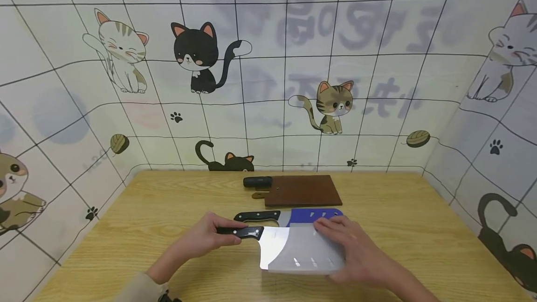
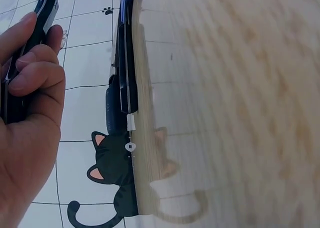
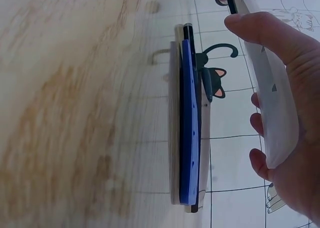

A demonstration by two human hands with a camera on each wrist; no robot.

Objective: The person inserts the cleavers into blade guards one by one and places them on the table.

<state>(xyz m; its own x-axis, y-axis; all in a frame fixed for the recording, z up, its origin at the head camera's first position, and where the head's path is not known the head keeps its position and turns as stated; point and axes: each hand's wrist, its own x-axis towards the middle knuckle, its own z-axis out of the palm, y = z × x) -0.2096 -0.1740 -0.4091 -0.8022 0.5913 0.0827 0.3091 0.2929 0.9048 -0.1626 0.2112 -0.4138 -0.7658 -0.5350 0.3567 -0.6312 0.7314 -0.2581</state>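
A cleaver [image 1: 272, 243] is held over the table, its blade mostly inside a translucent white blade cover [image 1: 306, 253]. My left hand [image 1: 207, 236] grips the black riveted handle [image 2: 42, 10], and a strip of bare steel shows between handle and cover. From the other end, my right hand [image 1: 356, 250] holds the cover, thumb on one face and fingers behind it, as the right wrist view shows. Just beyond lies a second knife [image 1: 262, 215] with a black handle; its blade sits in a blue cover [image 3: 189, 138], partly hidden by the cleaver.
Farther back on the wooden table [image 1: 168, 209] lies a brown cutting board [image 1: 304, 191] with a small handle on its left. A dark cylindrical object [image 1: 258, 181] rests against the board's left end. Tiled-pattern walls with cartoon cats [image 1: 195, 55] enclose the back and sides.
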